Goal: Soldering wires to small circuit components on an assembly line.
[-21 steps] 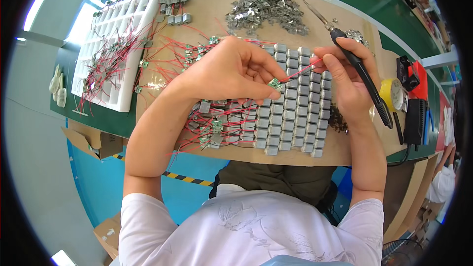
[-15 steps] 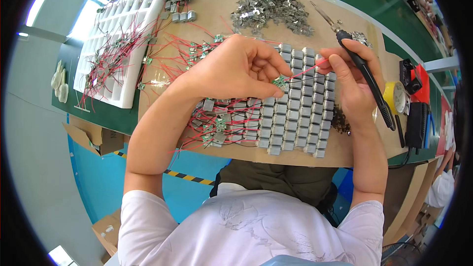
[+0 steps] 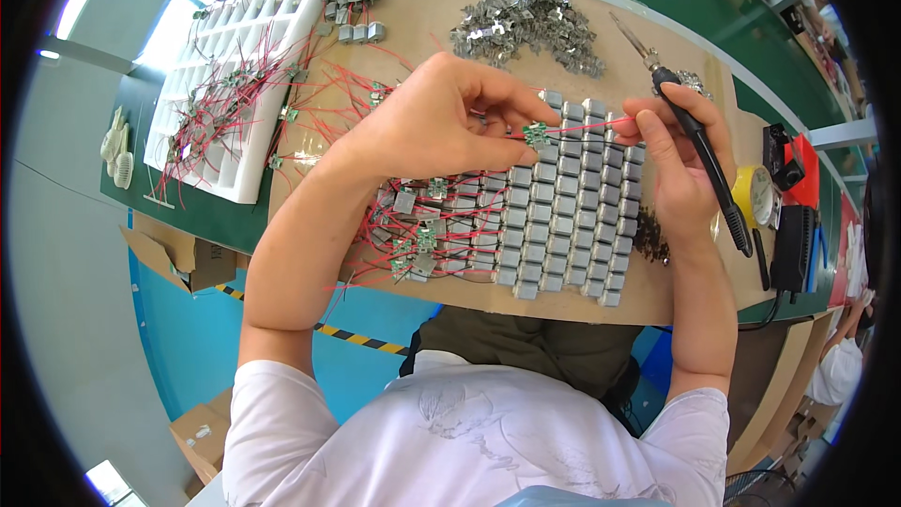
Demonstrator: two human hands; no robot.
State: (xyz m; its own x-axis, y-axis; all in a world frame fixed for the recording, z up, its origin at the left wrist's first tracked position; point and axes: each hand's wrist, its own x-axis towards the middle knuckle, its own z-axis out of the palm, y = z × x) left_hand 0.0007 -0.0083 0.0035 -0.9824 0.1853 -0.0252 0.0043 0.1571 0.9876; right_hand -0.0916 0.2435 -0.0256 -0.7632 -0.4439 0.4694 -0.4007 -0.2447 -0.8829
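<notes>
The left hand (image 3: 436, 122) is pinching a small green circuit board (image 3: 536, 135) above grey metal units (image 3: 563, 207) near the table's (image 3: 239, 225) front edge; the right hand (image 3: 680, 164) is gripping a soldering iron (image 3: 710, 169) and pinching a red wire (image 3: 591, 126) running to the board. Wired boards (image 3: 427, 237) are crowding the units' left end; those rightward are apparently lying unwired. No writing is showing legibly.

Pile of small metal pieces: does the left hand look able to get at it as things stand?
Probably yes: the pile lies beyond the left hand with nothing evident between them, though its fingers hold a green circuit board, which may hinder grasping.
</notes>
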